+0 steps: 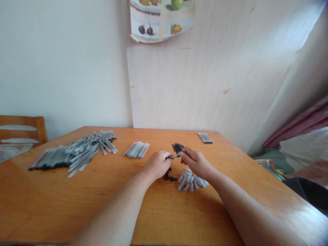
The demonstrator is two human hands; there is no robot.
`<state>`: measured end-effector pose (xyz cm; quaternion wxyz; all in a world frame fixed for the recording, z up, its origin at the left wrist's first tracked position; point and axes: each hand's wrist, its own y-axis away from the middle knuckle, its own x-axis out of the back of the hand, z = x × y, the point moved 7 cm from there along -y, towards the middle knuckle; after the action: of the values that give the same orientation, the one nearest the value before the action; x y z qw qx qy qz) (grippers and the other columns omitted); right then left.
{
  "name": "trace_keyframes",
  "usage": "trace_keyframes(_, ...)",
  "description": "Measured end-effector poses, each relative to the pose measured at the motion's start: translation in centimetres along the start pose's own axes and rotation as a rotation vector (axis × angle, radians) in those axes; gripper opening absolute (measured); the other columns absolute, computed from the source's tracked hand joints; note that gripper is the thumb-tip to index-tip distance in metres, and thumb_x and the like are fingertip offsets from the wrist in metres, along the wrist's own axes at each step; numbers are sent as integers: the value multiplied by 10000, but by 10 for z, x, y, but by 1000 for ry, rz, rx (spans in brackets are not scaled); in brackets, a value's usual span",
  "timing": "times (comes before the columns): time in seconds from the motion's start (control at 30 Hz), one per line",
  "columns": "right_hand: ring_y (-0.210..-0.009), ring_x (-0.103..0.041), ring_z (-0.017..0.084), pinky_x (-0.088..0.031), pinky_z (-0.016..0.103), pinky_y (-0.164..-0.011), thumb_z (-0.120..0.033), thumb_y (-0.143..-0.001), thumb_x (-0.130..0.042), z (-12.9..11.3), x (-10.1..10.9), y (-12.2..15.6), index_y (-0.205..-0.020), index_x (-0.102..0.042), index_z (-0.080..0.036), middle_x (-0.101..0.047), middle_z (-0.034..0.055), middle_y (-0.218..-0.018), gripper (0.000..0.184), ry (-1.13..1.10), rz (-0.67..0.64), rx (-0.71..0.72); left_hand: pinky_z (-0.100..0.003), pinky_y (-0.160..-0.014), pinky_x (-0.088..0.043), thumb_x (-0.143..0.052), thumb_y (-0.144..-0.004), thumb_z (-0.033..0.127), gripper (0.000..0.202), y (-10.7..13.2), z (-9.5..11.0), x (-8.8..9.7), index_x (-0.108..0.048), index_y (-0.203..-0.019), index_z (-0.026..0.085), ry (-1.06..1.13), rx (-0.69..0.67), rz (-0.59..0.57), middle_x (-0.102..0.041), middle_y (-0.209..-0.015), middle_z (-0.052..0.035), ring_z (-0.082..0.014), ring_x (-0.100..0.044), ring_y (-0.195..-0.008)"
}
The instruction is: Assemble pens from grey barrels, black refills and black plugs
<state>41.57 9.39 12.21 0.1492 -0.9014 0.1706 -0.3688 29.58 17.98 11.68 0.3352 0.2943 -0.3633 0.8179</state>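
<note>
Between my hands, over the middle of the wooden table, runs a thin dark stick (175, 156), too small to tell its exact kind. Its left end is gripped by my left hand (159, 164), whose fingers are closed. My right hand (193, 161) pinches the other end with thumb and fingers. Just beyond my hands lies a bunch of slim black sticks (176, 147), partly covered by my right hand. Small black caps (173, 179) are scattered below my left hand. Under my right wrist spreads a heap of short whitish translucent tubes (191, 181).
A large pile of grey-white tubes with black ends (84, 152) covers the table's left side. Whitish tubes (137, 149) lie together left of centre. A small row of black-ended tubes (205, 137) sits far right. A wooden chair (39, 130) stands at left; a black container (307, 193) is at right.
</note>
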Motion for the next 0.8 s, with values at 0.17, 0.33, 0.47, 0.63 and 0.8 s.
trace_keyframes(0.17, -622, -517, 115, -366, 236, -568, -337, -910, -470, -10, 1, 2, -826, -554, -189, -589, -11, -693, 190, 36, -11, 39, -286, -844, -468, -483, -778, 154, 292, 0, -2, -1, -728, -931, 199, 21, 30, -1, -722, -932, -49, -184, -631, -914)
trace_keyframes(0.33, -602, -515, 124, -351, 248, -561, -345, -921, -436, -12, 0, 1, -775, -530, -198, -582, -5, -658, 229, 66, 18, 35, -297, -846, -460, -478, -786, 157, 281, 0, 1, -1, -721, -921, 196, 29, 14, -3, -712, -924, -52, -190, -618, -905)
trace_keyframes(0.47, -615, -513, 127, -351, 249, -570, -331, -916, -436, -9, 4, -1, -783, -532, -199, -584, -1, -676, 211, 70, 60, 40, -283, -794, -447, -466, -842, 213, 248, 1, 9, 0, -694, -933, 177, 56, -18, -34, -692, -895, -59, -183, -605, -862)
trace_keyframes(0.63, -601, -491, 121, -341, 244, -559, -344, -921, -421, -5, 10, -1, -765, -522, -200, -551, -11, -660, 236, 62, 81, 27, -263, -718, -424, -347, -939, 368, 362, 2, 16, -4, -646, -882, 171, 90, -73, -113, -664, -854, -54, -169, -585, -809)
trace_keyframes(0.8, -588, -476, 116, -345, 240, -562, -361, -916, -428, -4, 8, -2, -746, -497, -202, -532, -22, -634, 244, 31, 62, 6, -255, -656, -394, -379, -928, 379, 331, 3, 11, -4, -619, -819, 178, 34, -77, -77, -645, -791, -42, -159, -567, -742)
